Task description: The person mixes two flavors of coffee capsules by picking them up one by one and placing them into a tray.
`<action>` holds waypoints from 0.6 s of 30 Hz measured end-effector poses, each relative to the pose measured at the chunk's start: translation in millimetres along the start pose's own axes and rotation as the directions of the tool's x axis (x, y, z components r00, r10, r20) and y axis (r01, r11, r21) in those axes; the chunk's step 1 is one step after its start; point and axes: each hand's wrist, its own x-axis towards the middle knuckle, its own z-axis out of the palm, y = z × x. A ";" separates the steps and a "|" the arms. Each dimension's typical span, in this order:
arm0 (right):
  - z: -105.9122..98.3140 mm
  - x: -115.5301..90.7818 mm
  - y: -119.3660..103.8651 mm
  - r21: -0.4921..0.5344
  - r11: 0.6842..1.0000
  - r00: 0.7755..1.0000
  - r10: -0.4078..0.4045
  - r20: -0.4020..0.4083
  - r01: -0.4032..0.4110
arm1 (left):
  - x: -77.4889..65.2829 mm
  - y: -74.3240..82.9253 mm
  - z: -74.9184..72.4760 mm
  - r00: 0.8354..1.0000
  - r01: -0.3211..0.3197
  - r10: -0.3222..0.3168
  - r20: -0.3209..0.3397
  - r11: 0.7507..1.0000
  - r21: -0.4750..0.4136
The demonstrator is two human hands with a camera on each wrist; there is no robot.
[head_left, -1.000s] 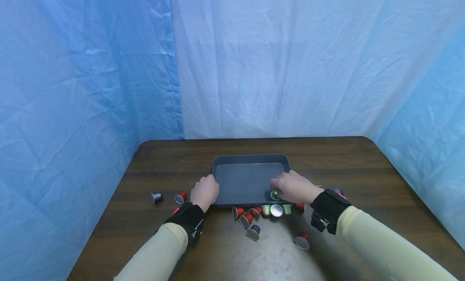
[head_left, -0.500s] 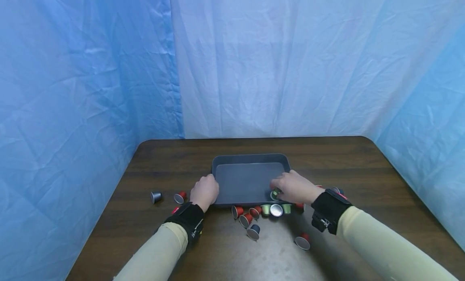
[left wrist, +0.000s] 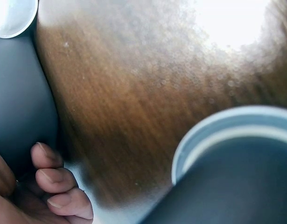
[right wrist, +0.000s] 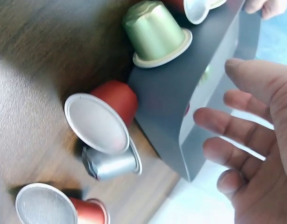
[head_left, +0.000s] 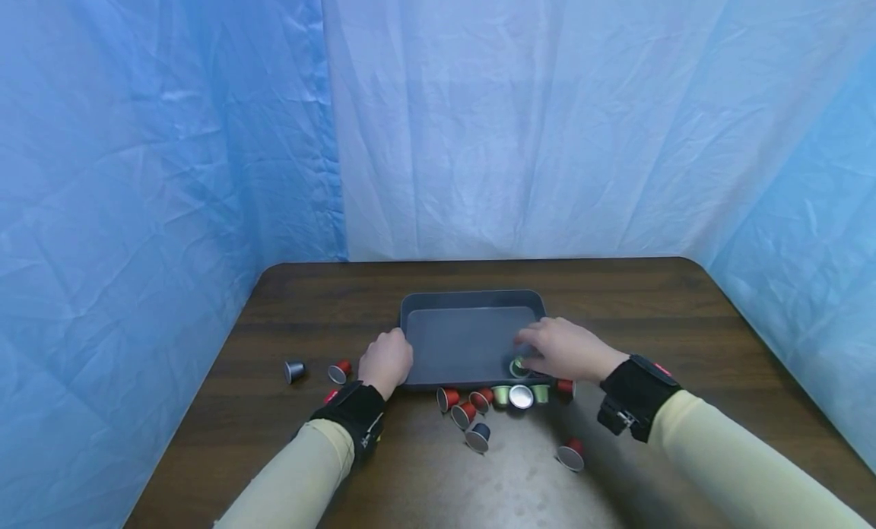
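A dark grey baking tray point(head_left: 461, 339) lies on the wooden table. My left hand point(head_left: 386, 359) grips its left side near the front corner; in the left wrist view the fingers point(left wrist: 57, 179) curl against the rim. Inside the tray's front right corner sits a green coffee capsule point(head_left: 518, 369). Just over it my right hand point(head_left: 566, 348) is spread loosely, holding nothing; the right wrist view shows its fingers point(right wrist: 246, 128) apart above the tray's edge. Along the outside of the front wall lie green capsules point(right wrist: 155, 35) and red capsules point(right wrist: 120, 100).
Several more capsules are scattered in front, among them a dark blue capsule point(head_left: 478, 436) and a red capsule point(head_left: 571, 454). Left of the tray are another red capsule point(head_left: 339, 372) and a dark grey capsule point(head_left: 294, 372). Blue curtains point(head_left: 438, 118) surround the table.
My right hand has loosened its fingers from the green capsule and shifted slightly right, leaving the capsule in the tray's corner. The left hand and tray have stayed put.
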 end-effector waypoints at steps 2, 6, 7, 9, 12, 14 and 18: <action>-2.7 -2.4 1.6 0.008 1.000 1.000 0.016 -0.004 -0.016 | -0.1 -0.3 0.4 1.000 -0.003 0.003 -0.003 1.000 0.000; -8.3 -8.6 7.0 0.021 0.998 0.999 0.052 -0.008 -0.052 | -0.4 -0.3 0.4 1.000 -0.002 0.002 -0.009 1.000 0.001; -9.6 -10.3 8.8 0.021 0.998 0.998 0.056 -0.010 -0.056 | -0.5 -0.1 0.2 1.000 -0.001 0.001 -0.008 1.000 0.001; -12.3 -13.3 12.5 0.012 0.998 0.998 0.062 -0.015 -0.062 | -0.3 -0.1 0.3 1.000 0.002 -0.002 -0.006 1.000 0.000; -16.0 -16.7 18.5 0.007 0.997 0.997 0.073 -0.017 -0.073 | 0.4 -0.6 0.5 1.000 0.004 -0.004 -0.004 1.000 0.003; -18.4 -19.2 22.4 0.012 0.996 0.996 0.089 -0.008 -0.089 | 1.0 -1.2 0.8 1.000 0.004 -0.004 -0.004 1.000 0.003; -20.5 -24.3 30.9 0.031 0.989 0.990 0.141 0.017 -0.141 | 1.1 -1.1 1.0 1.000 0.005 -0.005 -0.003 1.000 -0.001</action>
